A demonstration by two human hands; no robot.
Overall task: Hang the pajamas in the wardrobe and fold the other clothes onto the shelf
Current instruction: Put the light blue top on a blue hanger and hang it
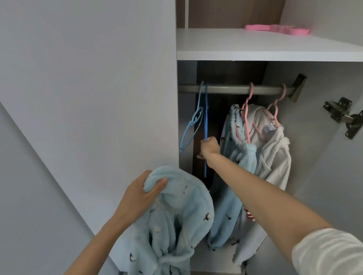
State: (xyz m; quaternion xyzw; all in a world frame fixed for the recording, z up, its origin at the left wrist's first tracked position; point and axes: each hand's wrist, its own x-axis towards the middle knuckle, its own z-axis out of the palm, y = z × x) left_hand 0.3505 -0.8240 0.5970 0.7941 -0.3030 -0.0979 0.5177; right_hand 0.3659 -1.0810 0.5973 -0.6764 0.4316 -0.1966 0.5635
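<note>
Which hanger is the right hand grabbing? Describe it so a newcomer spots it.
Under the white shelf, a grey rail crosses the wardrobe. At its left end hang two bare hangers; the right hand grips the darker blue hanger. It shows edge-on, unlike the pale blue hanger left of it, and the pink hangers carry clothes.

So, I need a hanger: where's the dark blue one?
Head view: dark blue hanger on the rail, far left, beside the light blue hanger, gripped by the right hand.

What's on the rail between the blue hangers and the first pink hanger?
Nothing: in the head view that stretch of rail between the blue hangers and the pink hanger is bare; the right hand grips one blue hanger lower down.
</note>
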